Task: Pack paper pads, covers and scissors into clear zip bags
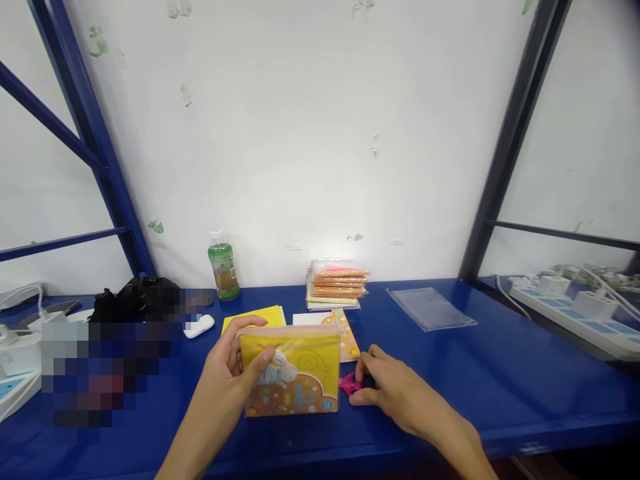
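"What's around you?"

"A white wall point(300, 147) with torn scraps stuck to it, and a blue table point(425, 413) in front of me. A white power strip point(565, 312) lies at the far right."

"And your left hand?"

"My left hand point(240, 367) holds a clear packet point(293, 373) by its left side, thumb across the front, the other fingers behind. It faces me, raised on edge, with a white rabbit on yellow above an orange pattern."

"Your right?"

"My right hand point(387, 387) is just beside the packet, fingers curled and thumb a little below them, at a crumpled pink piece point(351, 384). I can't tell whether I'm pinching it."

"What lies beyond the packet?"

"Yellow sheets point(260, 316) to the left, partly hidden, and an orange patterned card point(349, 337) to the right. Farther back, near the wall, there's a stack of packets point(337, 288), with a flat clear sleeve point(433, 309) to its right."

"Anything else on the left?"

"A green-labelled bottle point(224, 268) standing upright, a small white case point(199, 327) nearer me, and some black plastic point(133, 298)."
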Action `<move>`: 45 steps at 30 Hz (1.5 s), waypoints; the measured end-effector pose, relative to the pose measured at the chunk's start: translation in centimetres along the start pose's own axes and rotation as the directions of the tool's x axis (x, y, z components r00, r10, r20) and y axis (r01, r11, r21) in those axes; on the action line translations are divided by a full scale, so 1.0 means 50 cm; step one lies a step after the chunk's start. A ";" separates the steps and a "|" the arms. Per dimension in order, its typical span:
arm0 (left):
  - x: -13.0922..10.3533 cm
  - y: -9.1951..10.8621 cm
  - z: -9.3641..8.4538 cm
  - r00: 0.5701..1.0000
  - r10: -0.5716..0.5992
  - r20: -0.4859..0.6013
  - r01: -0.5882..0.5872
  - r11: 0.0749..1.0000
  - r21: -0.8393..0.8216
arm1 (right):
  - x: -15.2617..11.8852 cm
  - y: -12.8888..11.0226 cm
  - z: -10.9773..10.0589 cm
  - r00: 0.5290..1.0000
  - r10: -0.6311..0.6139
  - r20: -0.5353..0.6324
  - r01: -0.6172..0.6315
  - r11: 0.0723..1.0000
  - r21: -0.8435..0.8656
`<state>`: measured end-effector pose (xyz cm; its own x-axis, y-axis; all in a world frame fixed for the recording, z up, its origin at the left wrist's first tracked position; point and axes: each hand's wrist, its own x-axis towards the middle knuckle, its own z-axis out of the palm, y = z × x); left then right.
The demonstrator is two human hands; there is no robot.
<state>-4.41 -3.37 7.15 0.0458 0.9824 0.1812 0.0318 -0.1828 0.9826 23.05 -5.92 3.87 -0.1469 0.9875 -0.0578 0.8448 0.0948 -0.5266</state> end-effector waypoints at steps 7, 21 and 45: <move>-0.006 -0.005 -0.001 0.999 0.017 0.040 -0.016 1.000 -0.015 | -0.004 0.001 0.001 1.000 -0.019 -0.021 0.020 0.997 0.074; -0.013 -0.003 0.006 0.995 0.012 0.096 -0.009 0.999 -0.034 | -0.054 -0.013 -0.100 0.709 0.010 -0.705 0.350 0.863 0.364; -0.062 0.001 0.063 0.985 0.059 0.160 -0.058 0.998 -0.008 | -0.061 -0.101 -0.031 0.547 -0.614 -0.570 0.586 0.766 -0.263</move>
<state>-1.41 -6.52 6.51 0.2071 0.9509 0.2299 0.0207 -0.2392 0.9707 20.03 -9.21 8.05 -0.3053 0.5534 0.7749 0.6970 0.6844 -0.2142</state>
